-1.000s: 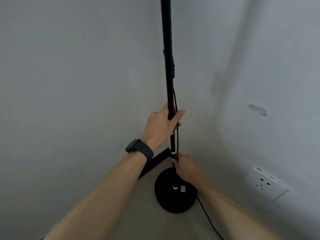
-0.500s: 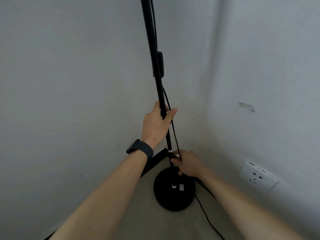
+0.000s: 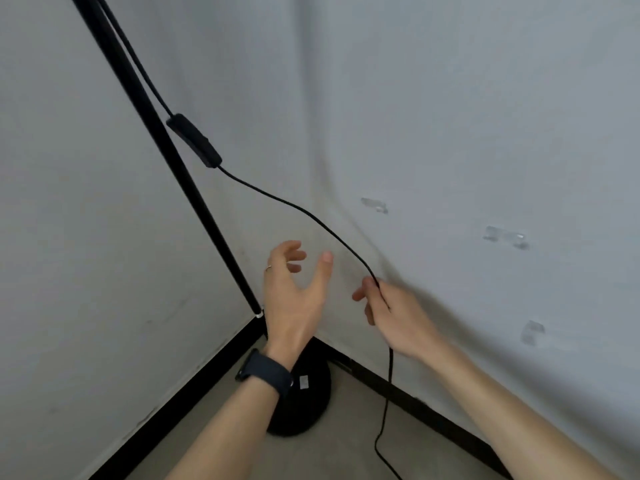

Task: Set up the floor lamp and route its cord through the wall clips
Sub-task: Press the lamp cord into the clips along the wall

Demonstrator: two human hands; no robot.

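Grey corner walls, three clear clips (image 3: 374,205) right of the lamp pole (image 3: 194,199), pretty blurry. Right hand (image 3: 391,315) pinches the cord (image 3: 277,199); left hand (image 3: 294,292), fingers spread, hides part of the base (image 3: 308,407).

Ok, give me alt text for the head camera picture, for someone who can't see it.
A person's right hand pinches the thin black lamp cord near three clear plastic wall clips, while the open left hand hovers beside the slim black lamp pole. The round black base sits in a room corner.

Two pale grey walls (image 3: 450,98) meet in a corner, black skirting (image 3: 194,386) along a beige floor (image 3: 329,452).
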